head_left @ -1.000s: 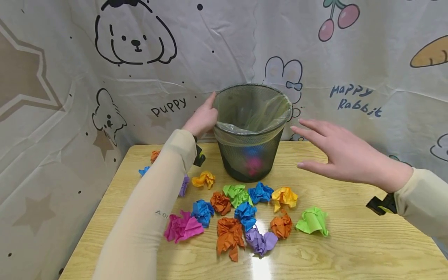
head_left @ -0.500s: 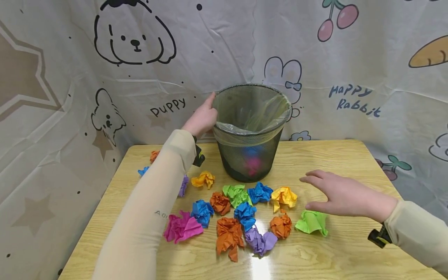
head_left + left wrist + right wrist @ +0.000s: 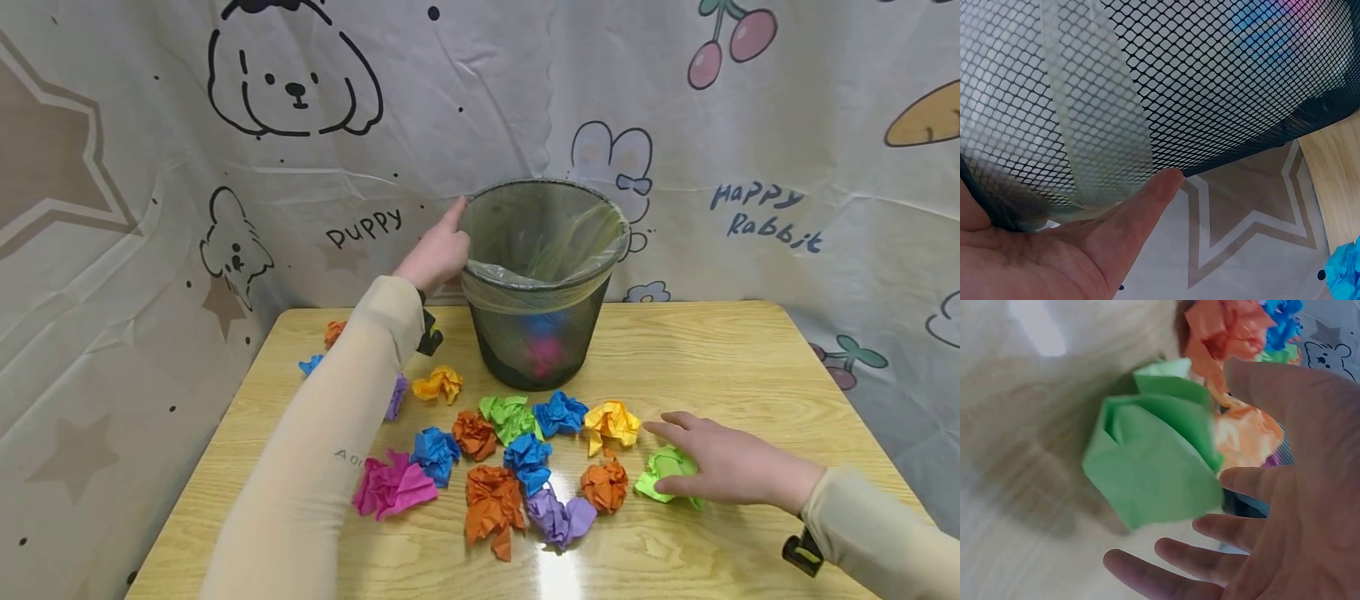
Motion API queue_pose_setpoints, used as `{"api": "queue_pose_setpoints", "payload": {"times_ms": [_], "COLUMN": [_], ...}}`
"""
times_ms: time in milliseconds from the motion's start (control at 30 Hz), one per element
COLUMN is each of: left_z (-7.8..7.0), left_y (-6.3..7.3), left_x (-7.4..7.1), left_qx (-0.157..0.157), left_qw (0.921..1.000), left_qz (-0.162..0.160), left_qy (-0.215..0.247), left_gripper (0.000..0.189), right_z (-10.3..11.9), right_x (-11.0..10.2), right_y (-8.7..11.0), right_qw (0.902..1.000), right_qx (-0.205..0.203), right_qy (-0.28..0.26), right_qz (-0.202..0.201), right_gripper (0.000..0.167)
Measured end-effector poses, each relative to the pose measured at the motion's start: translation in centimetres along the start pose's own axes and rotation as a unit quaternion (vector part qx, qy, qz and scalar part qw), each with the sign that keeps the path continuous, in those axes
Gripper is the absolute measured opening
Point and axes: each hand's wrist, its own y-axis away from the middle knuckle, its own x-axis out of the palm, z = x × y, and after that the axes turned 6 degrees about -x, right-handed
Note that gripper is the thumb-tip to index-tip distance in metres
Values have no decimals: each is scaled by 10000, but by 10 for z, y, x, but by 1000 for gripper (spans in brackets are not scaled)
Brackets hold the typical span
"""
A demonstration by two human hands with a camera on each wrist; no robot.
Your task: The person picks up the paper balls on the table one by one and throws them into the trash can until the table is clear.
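A black mesh wastebasket [image 3: 536,333] with a clear liner stands at the back of the table. My left hand [image 3: 435,254] holds its left rim, one digit lying along the outer mesh [image 3: 1210,81] in the left wrist view. Inside, blue and pink paper shows through the mesh. My right hand [image 3: 731,462] reaches over a crumpled green paper [image 3: 663,473] at the right of the paper group, fingers spread. In the right wrist view that green paper [image 3: 1154,456] lies before the palm, not gripped; whether a fingertip touches it I cannot tell.
Several crumpled papers lie in front of the basket, among them a yellow one [image 3: 612,423], an orange one [image 3: 604,485], a purple one [image 3: 558,515] and a pink one [image 3: 393,485]. My left forearm [image 3: 315,433] crosses above the table's left side. A printed curtain [image 3: 487,75] hangs behind.
My right hand has come down and toward me, from beside the basket to just over the green paper. The left hand keeps its place on the rim.
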Motion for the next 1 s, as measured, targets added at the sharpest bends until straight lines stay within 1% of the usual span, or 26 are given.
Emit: {"api": "queue_pose_setpoints", "payload": {"times_ms": [133, 300, 400, 533, 667, 833, 1000], "left_z": [-1, -2, -2, -1, -1, -1, -1], "left_y": [-1, 0, 0, 0, 0, -2, -2], "left_x": [0, 0, 0, 0, 0, 0, 1], "left_qx": [29, 57, 66, 81, 49, -6, -6], "left_qw": [10000, 9999, 10000, 9999, 10000, 10000, 10000], "left_qz": [10, -17, -24, -53, -41, -29, -18], "left_qy": [-51, -86, -51, -33, -12, -63, -45], "left_gripper": [64, 64, 64, 64, 64, 64, 64], "right_z": [-2, -1, -1, -2, -4, -6, -6], "right_x": [9, 14, 17, 20, 23, 25, 26], "right_y": [0, -1, 0, 0, -1, -3, -4], "right_qw": [10000, 9999, 9996, 9985, 9975, 9968, 9967], "right_qx": [-37, -131, -262, -473, -569, -615, -609], "right_qy": [18, -27, 1, 122, 214, 298, 324], "right_qz": [-72, -82, -104, -248, -368, -407, -438], "right_gripper": [91, 86, 83, 80, 76, 69, 58]}}
